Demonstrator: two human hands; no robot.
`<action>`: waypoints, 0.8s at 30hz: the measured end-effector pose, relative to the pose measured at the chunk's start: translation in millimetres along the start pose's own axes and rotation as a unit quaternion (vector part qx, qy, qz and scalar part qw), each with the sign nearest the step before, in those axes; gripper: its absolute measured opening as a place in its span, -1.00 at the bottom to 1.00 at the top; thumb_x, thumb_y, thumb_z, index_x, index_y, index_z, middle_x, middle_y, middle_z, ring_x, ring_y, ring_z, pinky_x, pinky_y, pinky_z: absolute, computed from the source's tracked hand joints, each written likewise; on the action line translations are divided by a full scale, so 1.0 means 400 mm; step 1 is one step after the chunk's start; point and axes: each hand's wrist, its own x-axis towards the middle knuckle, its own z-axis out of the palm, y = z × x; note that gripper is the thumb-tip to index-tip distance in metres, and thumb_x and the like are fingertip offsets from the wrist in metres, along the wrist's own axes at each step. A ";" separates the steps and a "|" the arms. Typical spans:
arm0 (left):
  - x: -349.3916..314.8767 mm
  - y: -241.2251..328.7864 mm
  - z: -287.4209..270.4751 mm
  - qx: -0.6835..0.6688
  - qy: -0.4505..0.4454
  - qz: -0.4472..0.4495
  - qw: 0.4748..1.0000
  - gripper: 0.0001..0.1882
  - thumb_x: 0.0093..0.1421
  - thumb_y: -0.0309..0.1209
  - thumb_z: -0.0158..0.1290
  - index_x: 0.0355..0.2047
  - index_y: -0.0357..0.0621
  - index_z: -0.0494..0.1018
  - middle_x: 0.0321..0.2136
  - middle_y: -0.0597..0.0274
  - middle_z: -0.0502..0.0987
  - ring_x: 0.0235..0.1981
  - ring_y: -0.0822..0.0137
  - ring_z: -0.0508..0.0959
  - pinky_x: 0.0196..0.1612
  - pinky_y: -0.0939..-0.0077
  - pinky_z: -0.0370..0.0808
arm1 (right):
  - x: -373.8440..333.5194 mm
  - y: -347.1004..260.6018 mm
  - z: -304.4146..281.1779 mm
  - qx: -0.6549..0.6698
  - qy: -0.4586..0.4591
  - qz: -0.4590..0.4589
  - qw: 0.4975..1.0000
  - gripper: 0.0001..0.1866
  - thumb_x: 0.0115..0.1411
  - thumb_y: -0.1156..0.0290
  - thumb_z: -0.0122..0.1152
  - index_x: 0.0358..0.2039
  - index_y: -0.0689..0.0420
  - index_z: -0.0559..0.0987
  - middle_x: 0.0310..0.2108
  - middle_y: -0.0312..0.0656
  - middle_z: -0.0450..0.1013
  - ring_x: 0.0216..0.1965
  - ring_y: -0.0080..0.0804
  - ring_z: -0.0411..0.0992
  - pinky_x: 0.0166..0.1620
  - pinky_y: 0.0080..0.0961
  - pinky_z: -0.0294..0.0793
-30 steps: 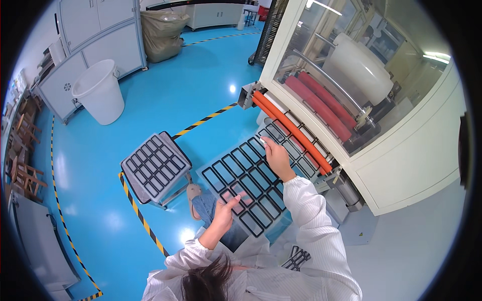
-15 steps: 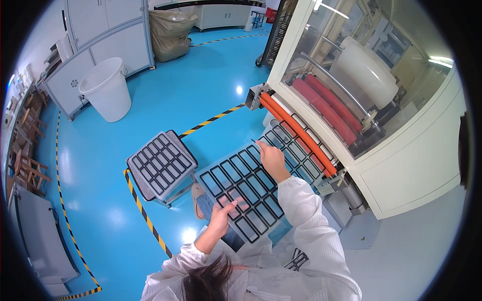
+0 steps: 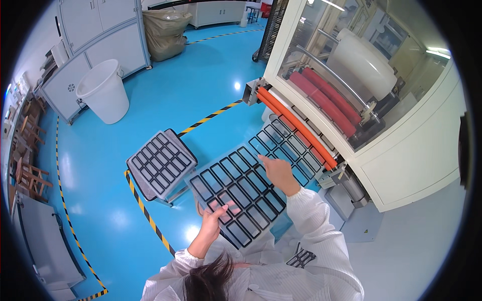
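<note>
We are observing the left hand (image 3: 213,223) pinching the near-left end of the film sheet (image 3: 246,179), thumb above, fingers showing through beneath. The sheet is lying ahead of and between both hands, its long axis running from the left hand rightward and away to the orange roller (image 3: 297,127). The right hand (image 3: 279,175) is resting over its middle, nearer the roller, fingers bent; we cannot tell whether they are gripping anything.

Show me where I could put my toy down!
The blue floor is bare between the bin and the stool, and left of the stool between the striped lines. It's crowded between stool and orange roller: the sheet, left hand and right hand.
</note>
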 end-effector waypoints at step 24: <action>0.034 -0.037 -0.094 0.006 0.025 -0.018 1.000 -0.44 0.18 -0.51 -0.08 0.19 -0.17 0.08 -0.03 -0.02 0.43 -0.13 0.01 0.54 -0.16 0.27 0.50 | -0.229 -0.191 -0.553 0.948 0.182 -0.161 0.206 -0.75 0.35 0.39 -0.37 -0.27 0.02 0.40 -0.75 -0.33 0.25 -0.67 -0.49 0.23 0.17 0.18 0.04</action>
